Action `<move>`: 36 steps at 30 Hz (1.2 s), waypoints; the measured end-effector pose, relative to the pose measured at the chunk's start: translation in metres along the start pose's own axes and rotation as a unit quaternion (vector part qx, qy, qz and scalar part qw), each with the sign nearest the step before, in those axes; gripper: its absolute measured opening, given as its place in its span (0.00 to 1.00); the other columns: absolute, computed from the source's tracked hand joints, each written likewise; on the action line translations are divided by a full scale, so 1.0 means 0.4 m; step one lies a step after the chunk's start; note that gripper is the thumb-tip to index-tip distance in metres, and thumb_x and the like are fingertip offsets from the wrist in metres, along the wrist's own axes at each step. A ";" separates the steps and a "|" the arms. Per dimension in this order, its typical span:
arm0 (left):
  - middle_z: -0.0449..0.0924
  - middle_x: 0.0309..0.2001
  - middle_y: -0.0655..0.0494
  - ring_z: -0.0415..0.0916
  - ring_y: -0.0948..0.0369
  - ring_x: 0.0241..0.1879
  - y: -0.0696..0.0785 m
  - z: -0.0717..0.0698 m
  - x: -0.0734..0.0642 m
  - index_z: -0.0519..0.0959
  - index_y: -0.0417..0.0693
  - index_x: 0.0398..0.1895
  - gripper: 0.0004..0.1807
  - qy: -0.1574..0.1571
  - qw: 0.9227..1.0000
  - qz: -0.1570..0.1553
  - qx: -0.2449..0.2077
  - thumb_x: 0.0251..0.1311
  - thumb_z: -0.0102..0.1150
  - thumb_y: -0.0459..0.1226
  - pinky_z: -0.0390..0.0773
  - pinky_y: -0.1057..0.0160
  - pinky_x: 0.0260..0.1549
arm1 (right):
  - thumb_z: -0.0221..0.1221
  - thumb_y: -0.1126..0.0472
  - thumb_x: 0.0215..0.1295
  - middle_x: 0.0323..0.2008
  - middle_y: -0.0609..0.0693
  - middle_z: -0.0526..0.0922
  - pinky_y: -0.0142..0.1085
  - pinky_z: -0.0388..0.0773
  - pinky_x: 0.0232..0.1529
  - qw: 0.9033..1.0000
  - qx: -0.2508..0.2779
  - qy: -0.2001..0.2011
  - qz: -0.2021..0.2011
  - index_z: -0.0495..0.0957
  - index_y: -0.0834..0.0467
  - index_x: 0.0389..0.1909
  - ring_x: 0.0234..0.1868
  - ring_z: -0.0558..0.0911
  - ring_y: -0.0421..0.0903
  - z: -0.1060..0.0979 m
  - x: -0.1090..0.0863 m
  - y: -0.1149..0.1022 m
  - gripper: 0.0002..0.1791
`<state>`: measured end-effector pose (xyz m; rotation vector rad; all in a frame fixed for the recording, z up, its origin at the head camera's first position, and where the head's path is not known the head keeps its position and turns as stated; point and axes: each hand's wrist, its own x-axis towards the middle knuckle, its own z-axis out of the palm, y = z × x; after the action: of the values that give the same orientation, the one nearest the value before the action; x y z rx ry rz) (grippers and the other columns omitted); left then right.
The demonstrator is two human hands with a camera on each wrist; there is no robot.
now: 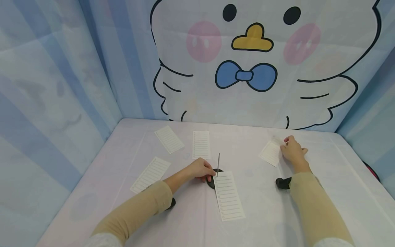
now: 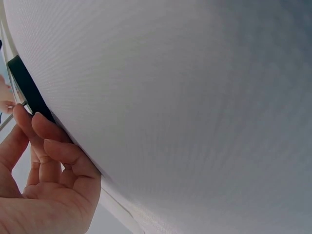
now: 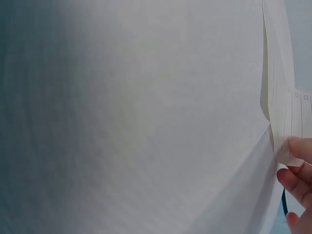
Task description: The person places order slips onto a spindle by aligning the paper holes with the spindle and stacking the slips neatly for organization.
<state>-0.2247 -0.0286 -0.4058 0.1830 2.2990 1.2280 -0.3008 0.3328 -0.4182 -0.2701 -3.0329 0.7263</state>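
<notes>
A thin metal spike (image 1: 218, 161) stands upright on a round black base (image 1: 211, 184). One lined paper slip (image 1: 229, 199) with small checkboxes has its top end at the spike and lies over part of the base. My left hand (image 1: 202, 169) pinches that slip's upper left corner, its lower fingers beside the base; in the left wrist view the fingers are right at the black base (image 2: 30, 87). Farther right, my right hand (image 1: 293, 151) pinches the edge of another lined slip (image 1: 271, 152). The right wrist view shows the thumb on this slip (image 3: 287, 117), whose edge bends up off the table.
Three more lined slips lie on the pale tablecloth (image 1: 102, 192): a tilted slip (image 1: 169, 139) at the back left, a straight slip (image 1: 201, 144) beside it, and a slip (image 1: 150, 175) by my left forearm. Behind the table hangs a cartoon-printed cloth (image 1: 243, 106).
</notes>
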 end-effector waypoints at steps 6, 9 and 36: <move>0.74 0.13 0.58 0.66 0.66 0.11 0.000 -0.001 -0.001 0.81 0.41 0.24 0.07 0.002 1.000 0.002 0.006 0.54 0.61 0.36 0.60 0.72 0.11 | 0.48 0.64 0.66 0.47 0.69 0.65 0.53 0.62 0.50 0.993 0.115 0.017 0.013 0.58 0.70 0.55 0.47 0.67 0.62 0.001 0.000 -0.006 0.21; 0.74 0.13 0.59 0.66 0.66 0.11 -0.003 0.000 0.002 0.81 0.42 0.24 0.07 0.002 1.000 0.002 0.008 0.54 0.61 0.37 0.60 0.72 0.11 | 0.49 0.63 0.66 0.48 0.66 0.65 0.42 0.69 0.41 0.985 0.169 0.019 0.033 0.57 0.69 0.58 0.45 0.68 0.57 -0.002 -0.003 -0.007 0.24; 0.75 0.13 0.58 0.65 0.66 0.11 -0.003 -0.001 0.006 0.81 0.43 0.23 0.08 0.003 1.000 -0.010 0.007 0.54 0.61 0.37 0.61 0.72 0.11 | 0.65 0.49 0.52 0.33 0.43 0.72 0.25 0.75 0.33 0.879 0.432 -0.094 0.182 0.48 0.61 0.69 0.27 0.76 0.34 -0.035 -0.041 -0.071 0.50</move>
<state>-0.2267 -0.0286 -0.4075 0.1615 2.3106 1.2042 -0.2888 0.3113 -0.3925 -0.7594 -2.4561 2.1060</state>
